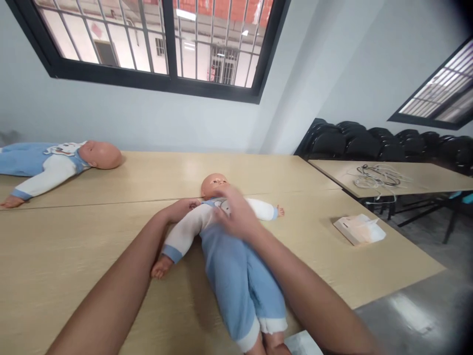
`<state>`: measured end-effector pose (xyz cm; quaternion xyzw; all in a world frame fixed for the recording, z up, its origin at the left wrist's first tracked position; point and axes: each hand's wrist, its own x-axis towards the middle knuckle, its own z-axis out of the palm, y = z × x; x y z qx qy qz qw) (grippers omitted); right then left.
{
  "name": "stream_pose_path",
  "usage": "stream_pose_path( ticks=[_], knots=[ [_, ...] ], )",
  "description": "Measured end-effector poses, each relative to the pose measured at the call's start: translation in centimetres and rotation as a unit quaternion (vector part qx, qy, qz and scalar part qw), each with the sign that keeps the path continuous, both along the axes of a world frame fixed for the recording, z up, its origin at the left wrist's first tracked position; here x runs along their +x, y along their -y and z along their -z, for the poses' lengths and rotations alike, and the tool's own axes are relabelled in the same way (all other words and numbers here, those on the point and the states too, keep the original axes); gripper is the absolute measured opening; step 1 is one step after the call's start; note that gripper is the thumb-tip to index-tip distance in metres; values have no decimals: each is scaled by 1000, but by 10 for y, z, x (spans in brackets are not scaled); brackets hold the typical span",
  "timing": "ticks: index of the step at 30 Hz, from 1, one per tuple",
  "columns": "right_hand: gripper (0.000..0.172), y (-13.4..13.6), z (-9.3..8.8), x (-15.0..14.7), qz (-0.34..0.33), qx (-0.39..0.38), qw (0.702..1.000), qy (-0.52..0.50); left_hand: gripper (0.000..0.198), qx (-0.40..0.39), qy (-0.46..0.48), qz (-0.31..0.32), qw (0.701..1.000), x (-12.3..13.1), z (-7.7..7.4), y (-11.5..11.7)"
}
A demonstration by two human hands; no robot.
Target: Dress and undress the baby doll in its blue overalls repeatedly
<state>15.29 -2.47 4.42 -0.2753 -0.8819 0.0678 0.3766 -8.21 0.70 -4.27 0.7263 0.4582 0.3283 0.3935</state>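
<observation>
A baby doll (pixel 229 266) in a blue and white outfit lies face up on the wooden table, its head pointing away from me and its arms spread. My left hand (pixel 184 209) is at the doll's shoulder on the left, beside its neck, with the fingers partly hidden behind the white sleeve. Over the doll's upper chest is my right hand (pixel 238 212), blurred by motion, its thumb and fingers apart near the bib and chin. No held thing shows in it.
A second doll (pixel 62 160) lies at the far left. On the right are a tissue pack (pixel 359 229), tangled cables (pixel 380 176) on another table, and stacked black chairs (pixel 328 140). White paper (pixel 303 343) lies by the doll's feet. A barred window (pixel 155 44) is ahead.
</observation>
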Motion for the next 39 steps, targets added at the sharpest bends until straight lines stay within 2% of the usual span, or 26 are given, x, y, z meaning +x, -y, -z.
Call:
stream_pose_path(
  ticks=[1,3,5,8,11,14,18,21,25,28,30,32,36,39],
  knots=[
    [25,-15,-1,17,80,-17,995,-59,31,-33,1,27,999,-5,-2,-6],
    [24,-43,6,48,193,-70,976,-67,40,-95,10,48,994,-11,-7,-13],
    [31,-64,23,69,227,-133,965,-5,49,-159,41,52,985,-14,-12,-14],
    [30,-78,52,77,197,-175,964,26,64,-207,63,43,975,-13,-24,-11],
    [23,-77,69,69,167,-223,959,-56,67,-170,8,50,984,-2,-37,-6],
    [24,-72,72,61,118,-300,934,-152,64,-106,-55,45,992,15,-42,-2],
    [25,-62,69,61,59,-361,897,-247,62,-75,-80,58,992,25,-39,-2],
    [26,-58,67,66,42,-351,905,-236,60,-56,-78,62,993,22,-33,-6],
    [33,-63,67,80,80,-250,958,-114,53,-6,-90,11,996,15,-24,-12],
    [37,-69,68,93,90,-169,981,13,41,95,-108,-11,989,13,-24,-15],
    [38,-71,68,98,78,-144,985,59,32,169,-133,12,977,13,-27,-16],
    [38,-71,67,101,66,-132,986,83,26,210,-153,24,965,13,-30,-16],
    [41,-69,63,99,61,-136,983,109,22,219,-143,16,965,10,-33,-13],
    [43,-68,62,97,64,-141,981,113,20,154,-94,34,983,9,-31,-9]
  ],
)
